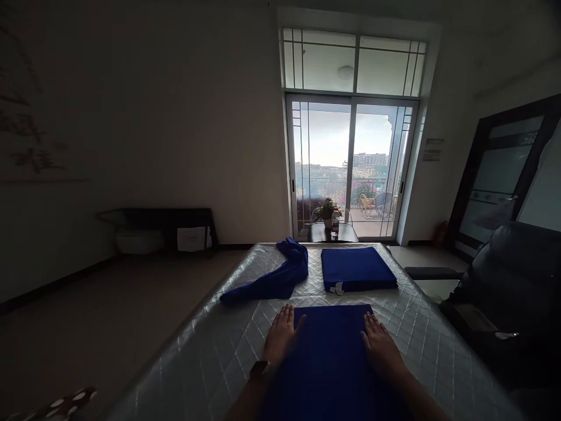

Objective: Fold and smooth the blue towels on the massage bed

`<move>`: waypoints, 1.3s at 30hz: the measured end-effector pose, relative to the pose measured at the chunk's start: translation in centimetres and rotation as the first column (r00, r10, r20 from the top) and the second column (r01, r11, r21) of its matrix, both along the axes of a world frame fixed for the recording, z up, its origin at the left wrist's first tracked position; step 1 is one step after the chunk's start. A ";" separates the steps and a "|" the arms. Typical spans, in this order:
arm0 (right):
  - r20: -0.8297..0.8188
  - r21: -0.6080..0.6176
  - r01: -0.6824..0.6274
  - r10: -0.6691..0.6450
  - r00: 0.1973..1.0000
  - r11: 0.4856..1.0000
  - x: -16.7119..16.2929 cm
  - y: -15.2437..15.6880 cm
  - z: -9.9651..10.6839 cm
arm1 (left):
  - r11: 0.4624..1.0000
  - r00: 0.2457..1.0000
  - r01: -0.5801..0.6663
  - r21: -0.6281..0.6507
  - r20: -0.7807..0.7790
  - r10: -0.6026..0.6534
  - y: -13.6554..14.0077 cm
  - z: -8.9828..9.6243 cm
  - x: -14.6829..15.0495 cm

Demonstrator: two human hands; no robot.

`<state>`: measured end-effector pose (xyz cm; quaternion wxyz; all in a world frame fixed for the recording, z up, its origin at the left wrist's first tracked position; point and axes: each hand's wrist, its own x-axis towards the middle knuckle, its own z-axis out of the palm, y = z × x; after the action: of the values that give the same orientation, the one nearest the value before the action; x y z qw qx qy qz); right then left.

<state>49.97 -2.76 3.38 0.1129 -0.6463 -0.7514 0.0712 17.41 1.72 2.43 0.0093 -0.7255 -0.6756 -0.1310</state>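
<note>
A blue cloth [331, 362] lies flat in front of me on a quilted, silvery bed-like surface [219, 351]. My left hand [283, 333] rests along the cloth's left edge, fingers stretched out and thumb on the fabric. Along the right edge lies my right hand [380, 341], also flat with its fingers extended. Beyond them, a folded blue cloth stack [357, 268] with a white tag [337, 288] sits at the far right. A crumpled blue cloth [280, 272] lies to its left. The near end of the flat cloth runs out of view.
A small table [322, 234] with a potted plant [326, 211] and a bottle [335, 223] stands past the far end, before glass sliding doors [324, 152]. A dark armchair [512, 292] is at the right. A low dark bench [149, 222] stands by the left wall.
</note>
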 end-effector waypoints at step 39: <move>0.102 0.027 0.001 -0.004 0.995 1.000 0.1 -0.9 0.6 | 0.976 0.983 0.169 -0.136 0.089 -0.158 -7.1 2.6 -0.2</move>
<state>50.04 -3.62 3.97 0.0828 -0.6484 -0.7563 0.0279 17.23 -5.42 5.07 -0.0801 -0.7717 -0.6212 -0.1106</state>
